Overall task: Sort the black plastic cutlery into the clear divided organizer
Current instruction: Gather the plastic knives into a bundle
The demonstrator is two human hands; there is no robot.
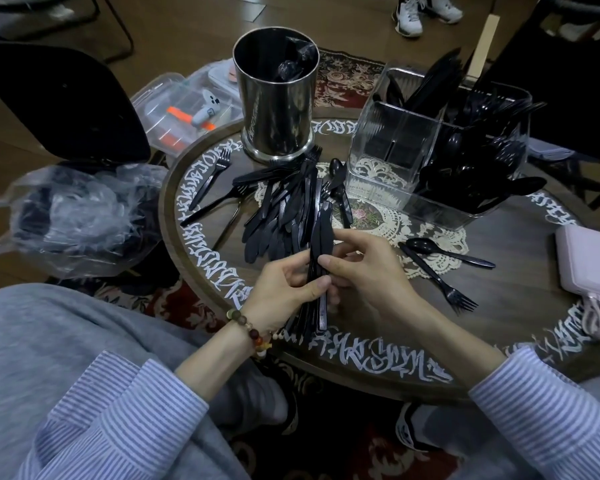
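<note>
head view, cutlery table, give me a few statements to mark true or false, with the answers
1. Both hands grip one bundle of black knives. True: the left hand and right hand both hold it.
2. The steel canister lies tipped on its side. False: it stands upright on the round table.
3. The clear divided organizer already holds black cutlery. True: its right and rear compartments are filled.
4. Every compartment of the organizer is full. False: the front left one looks empty.
5. A lone fork and spoon lie right of the hands. True.
</note>
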